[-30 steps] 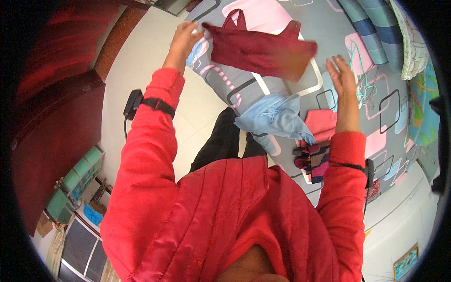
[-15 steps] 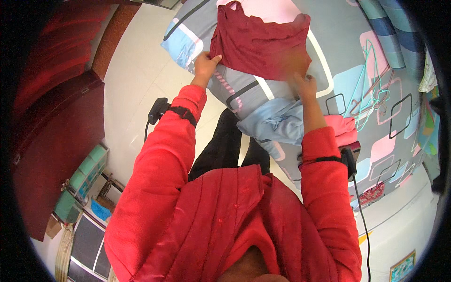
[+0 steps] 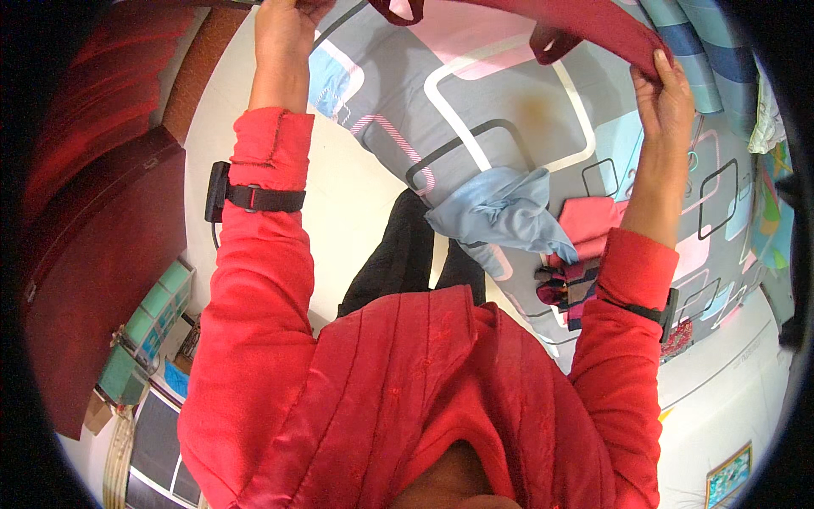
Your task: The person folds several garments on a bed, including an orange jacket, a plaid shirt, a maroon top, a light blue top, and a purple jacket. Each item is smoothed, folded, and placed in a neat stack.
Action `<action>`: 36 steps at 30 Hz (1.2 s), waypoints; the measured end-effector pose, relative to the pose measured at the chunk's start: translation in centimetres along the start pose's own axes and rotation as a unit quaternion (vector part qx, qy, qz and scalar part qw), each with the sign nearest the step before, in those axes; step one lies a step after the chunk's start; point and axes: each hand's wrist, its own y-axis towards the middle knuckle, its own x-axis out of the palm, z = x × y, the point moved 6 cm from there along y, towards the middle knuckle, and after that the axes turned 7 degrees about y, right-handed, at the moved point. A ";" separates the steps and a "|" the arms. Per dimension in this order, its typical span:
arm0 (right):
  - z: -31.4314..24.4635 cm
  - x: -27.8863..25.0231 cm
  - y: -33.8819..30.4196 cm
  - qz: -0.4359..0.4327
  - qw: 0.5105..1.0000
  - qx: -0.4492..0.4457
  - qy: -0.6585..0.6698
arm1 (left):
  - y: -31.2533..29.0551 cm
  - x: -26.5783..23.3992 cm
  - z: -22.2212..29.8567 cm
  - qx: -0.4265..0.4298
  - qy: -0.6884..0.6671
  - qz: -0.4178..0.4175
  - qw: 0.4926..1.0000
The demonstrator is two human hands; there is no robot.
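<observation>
Maroon garment [image 3: 593, 21], likely spreading step: my right hand [image 3: 664, 100] pinches one end; left hand [image 3: 287, 32] cropped, can't tell grip; next move probably needs even tension.

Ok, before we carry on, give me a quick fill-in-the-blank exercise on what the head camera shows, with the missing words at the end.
1. The garment gripped by the right hand is dark ____.
2. The crumpled cloth on the patterned sheet is light ____.
3. In the picture, the pink cloth lies to the ____ of the crumpled cloth.
4. The strap around the left sleeve is ____.

Missing words: red; blue; right; black.
</observation>
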 end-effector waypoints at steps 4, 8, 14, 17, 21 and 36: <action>2.4 -0.9 -1.9 0.013 0.999 0.024 -0.043 | -1.6 -0.7 0.2 0.044 -0.004 -0.038 0.998; 11.3 -3.7 -7.2 0.070 0.980 0.146 -0.116 | -5.8 -5.2 -5.7 0.014 0.193 0.024 0.981; 23.0 -7.9 -13.2 0.134 0.906 0.292 -0.276 | -10.3 -9.4 -16.1 -0.141 0.280 0.107 0.944; 24.7 -8.4 -14.0 0.134 0.907 0.309 -0.255 | -10.4 -6.3 -14.1 0.015 0.423 0.067 0.903; 24.4 -7.8 -14.0 0.154 0.930 0.288 -0.168 | -13.3 3.0 -10.9 0.219 0.471 -0.021 0.854; 27.5 -10.4 -14.7 0.001 0.957 0.144 -0.253 | -21.7 10.6 -19.2 0.210 0.595 -0.260 0.731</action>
